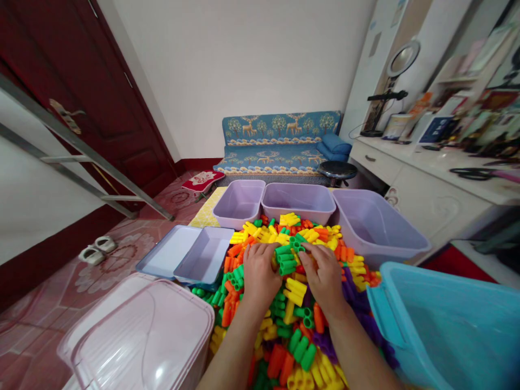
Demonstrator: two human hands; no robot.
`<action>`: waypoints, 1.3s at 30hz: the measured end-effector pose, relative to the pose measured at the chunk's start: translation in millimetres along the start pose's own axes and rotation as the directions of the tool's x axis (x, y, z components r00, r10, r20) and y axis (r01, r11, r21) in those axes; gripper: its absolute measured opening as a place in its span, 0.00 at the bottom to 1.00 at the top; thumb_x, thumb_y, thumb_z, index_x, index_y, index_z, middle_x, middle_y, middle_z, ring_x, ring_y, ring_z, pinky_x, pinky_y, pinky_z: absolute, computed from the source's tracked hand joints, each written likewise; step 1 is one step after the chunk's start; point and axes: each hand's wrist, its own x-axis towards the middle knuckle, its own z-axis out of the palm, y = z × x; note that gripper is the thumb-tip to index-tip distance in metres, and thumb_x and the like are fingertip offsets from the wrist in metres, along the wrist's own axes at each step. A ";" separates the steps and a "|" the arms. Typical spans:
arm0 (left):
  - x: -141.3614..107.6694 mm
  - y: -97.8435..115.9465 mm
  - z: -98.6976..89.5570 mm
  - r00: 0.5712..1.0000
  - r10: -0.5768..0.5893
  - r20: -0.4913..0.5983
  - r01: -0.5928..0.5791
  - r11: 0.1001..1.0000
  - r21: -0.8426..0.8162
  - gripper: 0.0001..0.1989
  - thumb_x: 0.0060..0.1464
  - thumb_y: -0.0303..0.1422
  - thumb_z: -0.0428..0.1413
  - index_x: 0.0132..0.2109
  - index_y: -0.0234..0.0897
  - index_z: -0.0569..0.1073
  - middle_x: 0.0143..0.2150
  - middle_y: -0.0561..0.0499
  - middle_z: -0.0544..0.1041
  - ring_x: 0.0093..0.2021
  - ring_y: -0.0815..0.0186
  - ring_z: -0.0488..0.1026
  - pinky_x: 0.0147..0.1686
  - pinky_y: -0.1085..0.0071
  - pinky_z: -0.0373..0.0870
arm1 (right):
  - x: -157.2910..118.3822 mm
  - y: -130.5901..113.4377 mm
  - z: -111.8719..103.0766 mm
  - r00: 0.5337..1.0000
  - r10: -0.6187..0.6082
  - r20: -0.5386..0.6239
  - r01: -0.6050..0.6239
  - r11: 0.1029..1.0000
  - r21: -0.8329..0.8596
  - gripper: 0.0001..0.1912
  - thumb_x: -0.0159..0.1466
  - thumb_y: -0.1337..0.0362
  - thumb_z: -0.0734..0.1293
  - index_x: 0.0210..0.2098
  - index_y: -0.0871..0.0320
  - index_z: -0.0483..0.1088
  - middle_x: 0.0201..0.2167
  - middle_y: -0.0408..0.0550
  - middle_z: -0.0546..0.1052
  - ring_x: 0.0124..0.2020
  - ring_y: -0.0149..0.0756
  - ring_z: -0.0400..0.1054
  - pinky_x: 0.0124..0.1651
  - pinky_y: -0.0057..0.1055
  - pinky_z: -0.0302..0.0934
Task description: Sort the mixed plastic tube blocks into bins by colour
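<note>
Low over a large heap of plastic pieces [296,292] in green, orange, yellow and purple, both hands are close together. My left hand [261,271] has its fingers closed on a green piece [286,261] made of joined tubes. Just to its right, my right hand [323,271] pinches another green piece [296,244] at the tips of its fingers. The two green pieces are side by side and seem to touch. Yellow pieces [295,291] lie right below the hands.
Three lilac bins [239,221] [298,215] [376,246] line the table's far side. Shallow trays [164,260] and a clear-lidded box [142,336] are at left. A blue tub [414,346] stands at right. Beyond are a sofa [280,157] and a black stool [338,170].
</note>
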 end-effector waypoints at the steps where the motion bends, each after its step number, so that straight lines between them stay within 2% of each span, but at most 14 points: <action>1: -0.6 -1.1 -0.6 1.000 -0.002 0.006 0.002 1.000 -0.010 0.21 0.44 0.24 0.57 0.49 0.41 0.74 0.44 0.48 0.78 0.49 0.55 0.70 0.56 0.55 0.61 | -0.1 -0.4 0.1 1.000 -0.011 0.000 0.011 1.000 -0.019 0.14 0.67 0.57 0.60 0.44 0.56 0.72 0.35 0.51 0.77 0.39 0.42 0.70 0.44 0.41 0.63; 6: -4.9 -4.4 0.6 1.000 -0.024 0.007 0.024 0.999 -0.039 0.26 0.43 0.21 0.55 0.52 0.40 0.72 0.46 0.48 0.77 0.49 0.57 0.71 0.58 0.54 0.58 | 1.5 -8.0 -6.9 0.999 -0.026 0.038 0.029 0.997 -0.066 0.13 0.66 0.58 0.61 0.43 0.57 0.73 0.34 0.51 0.77 0.38 0.42 0.70 0.44 0.41 0.63; 10: -9.3 -1.7 3.8 1.000 -0.010 0.001 0.010 1.000 -0.006 0.27 0.47 0.22 0.53 0.55 0.42 0.71 0.50 0.48 0.76 0.53 0.56 0.69 0.61 0.52 0.54 | -1.5 -25.4 -29.8 0.963 0.240 -0.123 -0.221 0.964 0.150 0.12 0.63 0.56 0.64 0.39 0.57 0.73 0.35 0.51 0.78 0.38 0.43 0.71 0.43 0.40 0.64; 13: -10.9 0.3 5.2 1.000 -0.010 0.019 0.009 1.000 0.015 0.26 0.47 0.22 0.53 0.55 0.44 0.71 0.50 0.49 0.76 0.55 0.56 0.67 0.62 0.51 0.52 | -3.4 -34.9 -53.5 0.791 0.561 -0.244 -0.341 0.736 0.585 0.10 0.63 0.57 0.65 0.40 0.56 0.71 0.34 0.46 0.76 0.35 0.38 0.72 0.40 0.35 0.65; 16: -10.8 0.8 5.8 0.999 -0.018 0.037 0.017 1.000 0.023 0.29 0.46 0.21 0.52 0.56 0.44 0.70 0.50 0.49 0.76 0.55 0.56 0.67 0.62 0.52 0.51 | -5.4 -25.5 -73.4 0.637 0.730 -0.246 -0.187 0.456 0.870 0.06 0.63 0.60 0.65 0.38 0.54 0.70 0.35 0.43 0.74 0.36 0.31 0.71 0.43 0.32 0.65; 18: -10.7 0.5 6.3 0.999 -0.025 0.047 0.024 0.999 0.030 0.29 0.46 0.21 0.52 0.57 0.44 0.70 0.50 0.49 0.76 0.55 0.56 0.66 0.63 0.52 0.51 | -8.4 -9.4 -81.6 0.619 0.764 -0.184 -0.159 0.351 0.923 0.05 0.64 0.60 0.64 0.36 0.53 0.70 0.36 0.43 0.74 0.38 0.31 0.70 0.44 0.32 0.65; 22: -11.0 0.0 7.1 0.998 -0.027 0.053 0.025 0.999 0.039 0.30 0.46 0.21 0.52 0.57 0.44 0.70 0.51 0.49 0.75 0.56 0.56 0.66 0.63 0.53 0.50 | -13.0 15.4 -85.2 0.592 0.797 -0.116 -0.174 0.267 0.948 0.06 0.65 0.61 0.62 0.34 0.53 0.70 0.35 0.43 0.73 0.38 0.31 0.70 0.43 0.32 0.67; 25: -11.0 0.0 6.8 0.998 -0.031 0.054 0.029 0.999 0.035 0.29 0.46 0.21 0.52 0.57 0.43 0.70 0.51 0.49 0.75 0.55 0.57 0.66 0.63 0.54 0.51 | -9.5 10.3 -80.8 0.502 0.865 -0.022 -0.128 0.100 0.987 0.04 0.63 0.63 0.64 0.34 0.54 0.70 0.33 0.42 0.73 0.36 0.27 0.70 0.40 0.27 0.67; 27: -10.6 -0.2 6.1 0.998 -0.031 0.047 0.029 0.999 0.031 0.29 0.45 0.21 0.53 0.56 0.42 0.70 0.50 0.49 0.75 0.55 0.57 0.66 0.63 0.55 0.51 | -5.9 0.1 -76.4 0.481 0.876 0.050 -0.175 0.040 0.984 0.04 0.59 0.63 0.67 0.35 0.55 0.71 0.33 0.41 0.73 0.34 0.26 0.70 0.37 0.24 0.66; 29: -10.1 -0.8 5.0 0.999 -0.025 0.044 0.023 0.999 0.028 0.28 0.44 0.21 0.53 0.54 0.41 0.71 0.50 0.48 0.75 0.54 0.57 0.67 0.62 0.54 0.53 | -4.1 -8.5 -71.7 0.537 0.842 0.052 -0.314 0.142 0.939 0.08 0.57 0.61 0.69 0.36 0.56 0.72 0.33 0.42 0.74 0.32 0.27 0.69 0.34 0.24 0.64; 32: -9.7 -3.6 1.9 0.999 -0.010 0.050 0.009 1.000 0.016 0.25 0.44 0.21 0.54 0.51 0.39 0.72 0.47 0.47 0.76 0.52 0.56 0.68 0.60 0.54 0.57 | -6.0 -11.3 -64.3 0.739 0.672 0.041 -0.550 0.567 0.614 0.14 0.57 0.55 0.69 0.39 0.56 0.73 0.36 0.45 0.75 0.32 0.30 0.69 0.34 0.27 0.63; 34: -9.9 -6.9 -1.6 0.998 -0.003 0.062 0.003 1.000 -0.001 0.20 0.45 0.22 0.54 0.48 0.39 0.73 0.46 0.47 0.76 0.50 0.56 0.70 0.57 0.55 0.61 | -8.7 -7.6 -59.0 0.844 0.526 0.106 -0.535 0.809 0.243 0.16 0.57 0.55 0.68 0.43 0.56 0.73 0.41 0.47 0.74 0.31 0.31 0.69 0.37 0.32 0.63; 36: -10.4 -10.8 -6.5 0.996 -0.002 0.088 0.004 1.000 -0.023 0.16 0.48 0.23 0.55 0.45 0.38 0.75 0.45 0.46 0.76 0.49 0.57 0.71 0.54 0.57 0.64 | -11.3 -3.0 -53.2 0.877 0.443 0.184 -0.445 0.895 -0.036 0.20 0.57 0.56 0.69 0.47 0.57 0.72 0.43 0.49 0.73 0.29 0.32 0.68 0.40 0.35 0.63; 39: -12.1 -14.4 -16.9 0.994 -0.017 0.104 0.020 0.999 -0.031 0.15 0.51 0.26 0.56 0.47 0.38 0.75 0.51 0.44 0.74 0.53 0.55 0.70 0.54 0.56 0.65 | -14.0 0.2 -45.9 0.875 0.422 0.236 -0.369 0.898 -0.238 0.24 0.59 0.58 0.67 0.53 0.60 0.69 0.43 0.50 0.73 0.30 0.34 0.69 0.38 0.35 0.64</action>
